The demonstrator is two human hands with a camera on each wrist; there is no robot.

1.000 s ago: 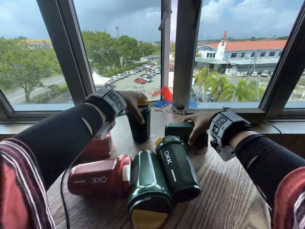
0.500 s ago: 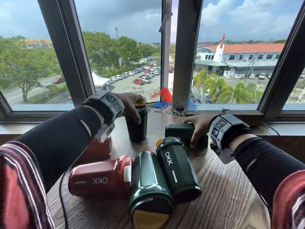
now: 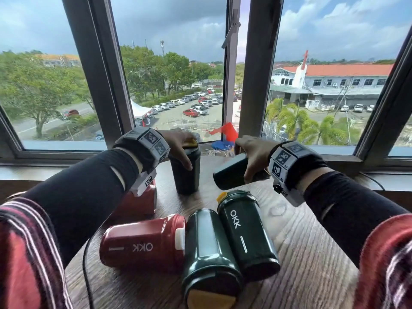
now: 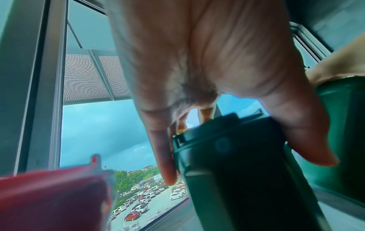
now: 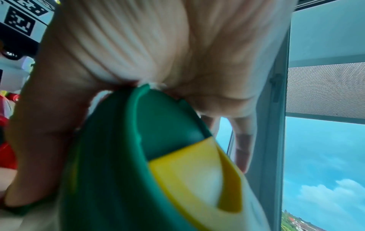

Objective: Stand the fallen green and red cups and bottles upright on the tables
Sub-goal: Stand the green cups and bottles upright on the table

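Two hands at the counter's (image 3: 312,264) window edge, left hand (image 3: 178,143) gripping upright green cup (image 3: 186,175), right hand (image 3: 254,155) holding tilted green cup (image 3: 227,175) aloft.

one green cup (image 3: 186,172) upright; another (image 3: 231,175) lifted, tilted

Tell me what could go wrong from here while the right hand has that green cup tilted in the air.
The right hand holds the green cup tilted above the fallen green bottle; a slip would likely drop it onto that cluster. The upright green cup under the left hand stands close by, so swinging the tilted one upright could knock it. The left sleeve hangs over the red cup and may nudge it.
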